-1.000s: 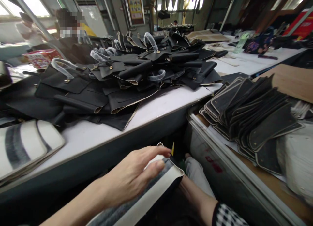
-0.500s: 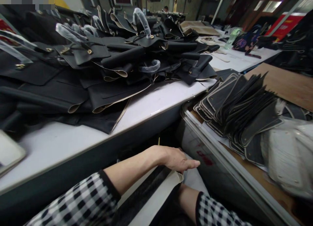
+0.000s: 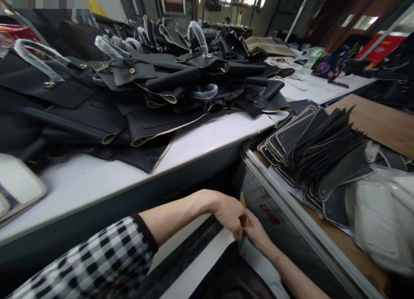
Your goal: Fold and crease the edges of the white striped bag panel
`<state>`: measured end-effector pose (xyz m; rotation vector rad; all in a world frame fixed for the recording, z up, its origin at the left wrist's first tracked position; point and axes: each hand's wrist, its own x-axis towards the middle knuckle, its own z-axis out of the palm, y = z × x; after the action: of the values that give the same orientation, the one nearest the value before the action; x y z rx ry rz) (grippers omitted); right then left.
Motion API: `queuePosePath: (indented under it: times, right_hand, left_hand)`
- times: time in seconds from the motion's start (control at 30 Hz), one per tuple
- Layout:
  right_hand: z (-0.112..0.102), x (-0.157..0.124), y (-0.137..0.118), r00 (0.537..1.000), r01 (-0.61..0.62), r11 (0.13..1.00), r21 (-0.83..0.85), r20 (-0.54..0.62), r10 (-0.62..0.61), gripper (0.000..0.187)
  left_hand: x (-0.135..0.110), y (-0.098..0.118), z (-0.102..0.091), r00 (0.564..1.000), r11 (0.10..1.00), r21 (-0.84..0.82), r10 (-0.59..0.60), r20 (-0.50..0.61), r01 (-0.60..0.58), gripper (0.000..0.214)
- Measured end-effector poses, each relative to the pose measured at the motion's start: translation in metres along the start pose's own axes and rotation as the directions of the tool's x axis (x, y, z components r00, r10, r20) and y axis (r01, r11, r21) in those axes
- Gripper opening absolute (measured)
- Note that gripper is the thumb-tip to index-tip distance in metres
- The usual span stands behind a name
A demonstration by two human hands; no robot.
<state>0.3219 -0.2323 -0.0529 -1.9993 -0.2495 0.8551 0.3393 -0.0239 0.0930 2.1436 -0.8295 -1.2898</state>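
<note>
My left hand (image 3: 230, 213) reaches across below the table edge, its fingers curled downward onto the end of a flat piece with a dark grey felt face and a cream border (image 3: 194, 258) lying on my lap. My right hand (image 3: 255, 233) comes up from below and meets the left one at that end, fingers bent in a pinch. A small yellow tip (image 3: 242, 199) shows just above the two hands. What the fingers hold is hidden between them. Both sleeves are black-and-white check.
A white table (image 3: 207, 139) carries a big heap of black leather bag panels with wrapped handles (image 3: 155, 83). At the right a metal-edged bench (image 3: 291, 212) holds a fanned stack of black cut pieces (image 3: 323, 152) and white ones (image 3: 378, 217). A cream pad (image 3: 16, 187) lies at left.
My left hand went from lying flat on the felt piece to reaching right and curling its fingers. My right hand rose from under the piece to meet it. The view swung left.
</note>
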Motion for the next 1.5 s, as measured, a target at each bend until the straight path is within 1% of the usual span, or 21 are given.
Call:
queuePosePath:
  times: [0.07,0.13,0.17,0.2,0.27,0.3,0.33,0.37,0.43,0.5,0.57,0.73,0.9,1.0,1.1,1.2,1.37,1.5]
  right_hand:
    - [-0.030,-0.013,0.005,0.997,-0.054,0.999,0.000,0.054,0.054,0.043]
    - [-0.059,-0.033,0.002,0.979,-0.124,0.992,-0.005,0.160,0.124,0.054]
    - [-0.071,-0.043,-0.003,0.956,-0.157,0.987,-0.017,0.247,0.157,0.057]
    - [-0.079,-0.051,-0.010,0.917,-0.186,0.981,-0.045,0.350,0.190,0.058]
    - [-0.084,-0.062,-0.029,0.839,-0.184,0.977,-0.107,0.500,0.213,0.057]
    - [-0.082,-0.063,-0.038,0.812,-0.165,0.976,-0.141,0.542,0.216,0.056]
    - [-0.078,-0.063,-0.047,0.800,-0.138,0.975,-0.174,0.561,0.213,0.054]
    - [-0.073,-0.061,-0.055,0.794,-0.112,0.972,-0.206,0.569,0.212,0.052]
    - [-0.062,-0.055,-0.067,0.806,-0.082,0.961,-0.263,0.550,0.219,0.049]
    - [-0.055,-0.050,-0.074,0.820,-0.073,0.952,-0.298,0.525,0.228,0.046]
    - [-0.051,-0.047,-0.079,0.828,-0.073,0.947,-0.314,0.510,0.233,0.044]
    - [-0.048,-0.049,-0.087,0.828,-0.107,0.942,-0.317,0.496,0.261,0.045]
    - [-0.044,-0.051,-0.089,0.823,-0.141,0.943,-0.303,0.493,0.281,0.049]
    - [-0.038,-0.053,-0.086,0.824,-0.179,0.949,-0.259,0.488,0.289,0.051]
    - [-0.030,-0.056,-0.082,0.834,-0.213,0.954,-0.209,0.469,0.289,0.054]
    - [-0.022,-0.059,-0.082,0.839,-0.269,0.947,-0.178,0.439,0.321,0.059]
    - [-0.011,-0.062,-0.083,0.833,-0.345,0.929,-0.134,0.413,0.369,0.061]
    - [-0.004,-0.065,-0.082,0.827,-0.389,0.918,-0.078,0.409,0.385,0.059]
  left_hand:
    - [-0.002,-0.001,-0.001,1.000,1.000,-0.007,0.005,0.009,-0.005,0.058]
    - [-0.003,-0.002,-0.001,1.000,1.000,-0.002,0.000,0.007,0.000,0.062]
    - [-0.004,-0.002,-0.001,1.000,1.000,0.007,-0.003,0.003,0.003,0.059]
    - [-0.004,-0.003,-0.001,1.000,1.000,0.020,-0.005,-0.001,0.005,0.053]
    - [-0.004,-0.004,0.000,1.000,0.999,0.048,-0.005,-0.011,0.006,0.039]
    - [-0.004,-0.005,0.000,1.000,0.998,0.060,-0.004,-0.013,0.005,0.034]
    - [-0.003,-0.005,0.000,1.000,0.998,0.070,-0.006,-0.014,0.007,0.033]
    - [-0.002,-0.006,0.000,1.000,0.997,0.076,-0.012,-0.016,0.013,0.036]
    - [0.001,-0.007,-0.001,0.999,0.996,0.084,-0.035,-0.021,0.036,0.050]
    - [0.003,-0.007,-0.001,0.998,0.995,0.085,-0.060,-0.022,0.061,0.067]
    - [0.004,-0.007,-0.002,0.997,0.994,0.083,-0.068,-0.020,0.070,0.075]
    - [0.004,-0.009,0.000,0.997,0.992,0.102,-0.062,-0.054,0.067,0.069]
    - [0.004,-0.017,0.002,0.999,0.996,0.084,-0.006,-0.047,0.010,0.065]
    - [0.004,-0.019,0.002,0.999,0.997,0.080,0.015,-0.040,-0.012,0.057]
    - [0.001,-0.017,0.000,0.998,0.994,0.097,0.047,-0.038,-0.043,0.045]
    - [-0.002,-0.017,-0.001,0.996,0.989,0.123,0.082,-0.034,-0.077,0.036]
    - [0.000,-0.023,-0.001,0.992,0.984,0.137,0.123,-0.035,-0.118,0.034]
    - [0.004,-0.026,-0.001,0.991,0.982,0.144,0.129,-0.039,-0.122,0.036]
